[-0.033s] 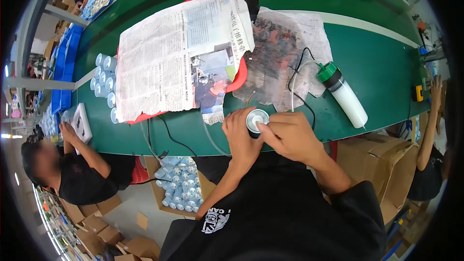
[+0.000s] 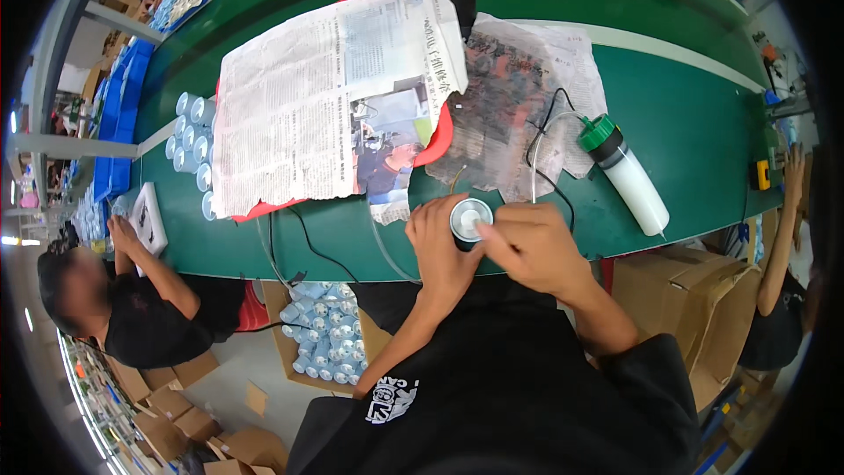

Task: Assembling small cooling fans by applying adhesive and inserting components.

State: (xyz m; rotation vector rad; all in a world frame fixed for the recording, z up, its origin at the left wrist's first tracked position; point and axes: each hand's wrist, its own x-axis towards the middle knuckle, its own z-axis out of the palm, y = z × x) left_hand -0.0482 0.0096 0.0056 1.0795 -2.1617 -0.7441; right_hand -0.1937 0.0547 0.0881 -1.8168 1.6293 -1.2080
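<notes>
Near the front edge of the green workbench, my left hand (image 2: 436, 248) is wrapped round a small round cup-shaped part (image 2: 471, 218) with a silvery rim and a pale centre. It stands upright, mouth toward me. My right hand (image 2: 538, 248) is closed beside it, fingers curled, with the thumb reaching to the right side of the rim. Whatever those curled fingers hold, if anything, is hidden. Beyond my right hand lies a clear dispensing syringe (image 2: 635, 186) filled with white material, with a green cap (image 2: 597, 133) and a tube attached.
Newspaper (image 2: 281, 114) covers a red tray (image 2: 437, 144); a stained sheet (image 2: 505, 110) lies beside it. Pale blue cups (image 2: 187, 136) stand at left, and more fill a carton (image 2: 321, 334) below the bench. A co-worker (image 2: 145, 299) sits left. Cables and a cardboard box (image 2: 677, 299) are nearby.
My right thumb has shifted slightly to the right along the cup-shaped part's rim, showing more of its pale centre. My left hand keeps its hold.
</notes>
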